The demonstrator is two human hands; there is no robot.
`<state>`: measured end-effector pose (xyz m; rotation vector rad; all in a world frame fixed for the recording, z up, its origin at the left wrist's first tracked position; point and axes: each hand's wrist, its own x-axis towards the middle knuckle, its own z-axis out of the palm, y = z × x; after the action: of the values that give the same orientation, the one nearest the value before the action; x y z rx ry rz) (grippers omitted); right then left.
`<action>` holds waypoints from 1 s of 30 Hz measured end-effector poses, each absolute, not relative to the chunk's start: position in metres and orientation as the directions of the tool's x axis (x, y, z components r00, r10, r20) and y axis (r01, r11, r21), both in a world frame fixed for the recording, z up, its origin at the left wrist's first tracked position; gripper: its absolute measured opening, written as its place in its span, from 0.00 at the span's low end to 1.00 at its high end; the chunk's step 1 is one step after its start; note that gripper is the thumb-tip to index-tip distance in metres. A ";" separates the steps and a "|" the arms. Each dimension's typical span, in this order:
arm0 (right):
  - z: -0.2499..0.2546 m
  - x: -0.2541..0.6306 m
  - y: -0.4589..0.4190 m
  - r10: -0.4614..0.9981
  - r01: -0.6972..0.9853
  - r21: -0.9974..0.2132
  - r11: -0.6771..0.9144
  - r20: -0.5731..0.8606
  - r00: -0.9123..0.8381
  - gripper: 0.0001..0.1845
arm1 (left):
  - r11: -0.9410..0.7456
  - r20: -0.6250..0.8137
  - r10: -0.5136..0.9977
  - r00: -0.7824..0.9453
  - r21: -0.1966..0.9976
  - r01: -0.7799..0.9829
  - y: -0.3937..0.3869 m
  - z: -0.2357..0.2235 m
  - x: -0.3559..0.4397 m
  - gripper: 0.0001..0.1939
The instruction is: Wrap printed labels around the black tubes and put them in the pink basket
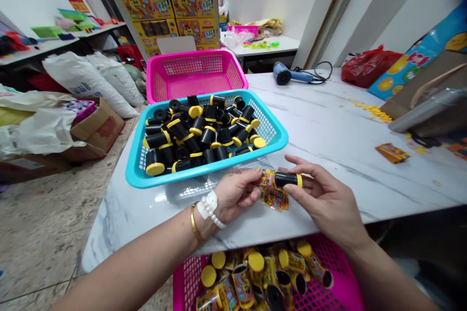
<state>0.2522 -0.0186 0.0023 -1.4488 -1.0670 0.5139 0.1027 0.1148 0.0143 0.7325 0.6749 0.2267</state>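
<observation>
Over the front of the marble-patterned table, my right hand [324,194] grips a small black canister [285,180] with a yellow lid, lying sideways. My left hand [241,193] pinches a printed yellow-orange sleeve label [268,178] at the canister's black end; the label seems to meet or slightly cover that end. Beneath them, a few more printed labels [274,199] lie on the table. Just beyond, a blue basket [146,181] holds many plain black canisters with yellow lids. Below the table edge, a pink basket [341,272] contains canisters wrapped in printed labels.
Behind the blue basket stands a pink basket [197,82]. A blue heat gun [292,75] with its cord lies at the back of the table. To the right are a red plastic bag [370,65], a cardboard box [426,92] and a label stack [392,152]. White sacks [91,82] stand at left.
</observation>
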 end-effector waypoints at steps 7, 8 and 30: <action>-0.007 0.258 -0.026 0.870 0.498 -0.861 0.098 0.317 0.377 0.16 | 0.707 -0.488 0.400 0.776 0.703 0.077 0.118 0.016 0.102 0.13; -0.008 0.259 -0.027 0.872 0.506 -0.856 0.110 0.327 0.364 0.16 | 0.700 -0.480 0.402 0.780 0.710 0.076 0.118 0.015 0.102 0.11; 0.004 0.253 -0.031 0.808 0.696 -0.662 0.279 0.554 0.203 0.27 | 0.427 -0.266 0.354 0.897 0.899 0.098 0.113 0.010 0.099 0.22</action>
<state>0.2528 -0.0308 0.0041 -1.4493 -1.5250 0.1370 0.0991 0.1129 0.0105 1.1283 0.4544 0.1666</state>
